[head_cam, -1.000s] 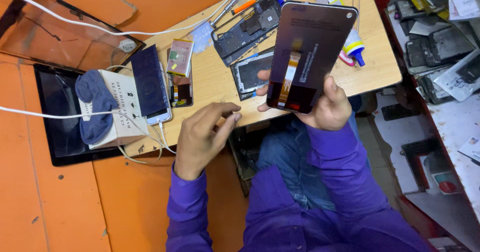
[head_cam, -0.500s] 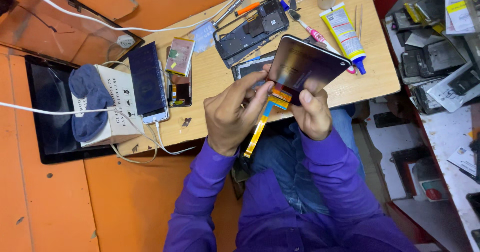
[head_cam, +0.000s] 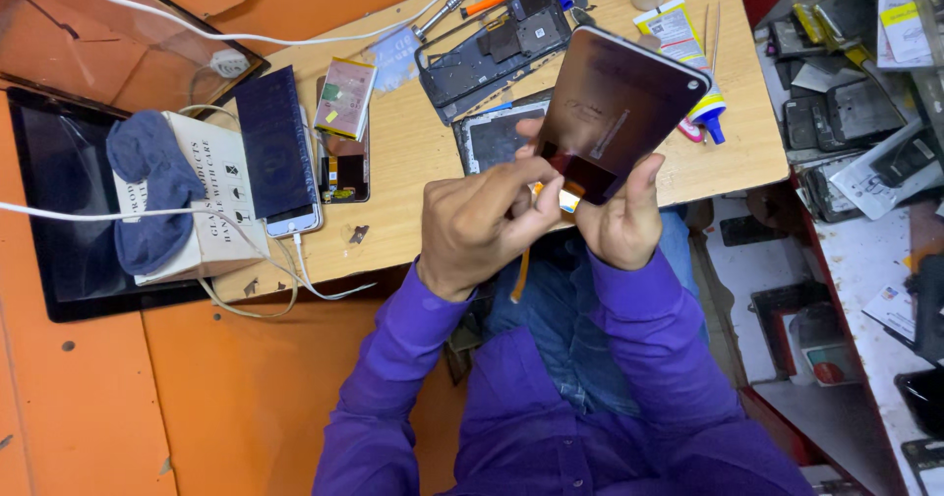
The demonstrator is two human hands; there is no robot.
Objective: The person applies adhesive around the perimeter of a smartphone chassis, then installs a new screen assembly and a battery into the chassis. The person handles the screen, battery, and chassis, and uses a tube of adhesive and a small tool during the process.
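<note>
Head view shows the phone display panel (head_cam: pixel 618 103) held up above the near edge of the wooden table (head_cam: pixel 413 162), over the lap of the person. The right hand (head_cam: pixel 619 223) is closed on the lower end of the panel, with the thumb on one side edge and the fingers behind it, so the panel rises from this grip upward and to the right; its long axis goes diagonally, from the lower left corner near the hands to the upper right corner near the glue tube (head_cam: pixel 688 54). The left hand (head_cam: pixel 482 223) comes from the left side and its fingertips are pinched together exactly at the bottom edge of the panel, where the orange flex cable (head_cam: pixel 519 275) leaves it and hangs down between the two hands (whether the fingers pinch the cable itself or only the edge of the panel, I cannot tell). So both hands are at the same short end, the left one touching the panel from the left, the right one carrying it from below, and the far end is free in the air. On the table behind lie an opened phone frame (head_cam: pixel 492 49), a phone with dark screen (head_cam: pixel 277 152) connected to a white cable, and a white box (head_cam: pixel 211 201) with a blue cloth (head_cam: pixel 147 196) on it.
</note>
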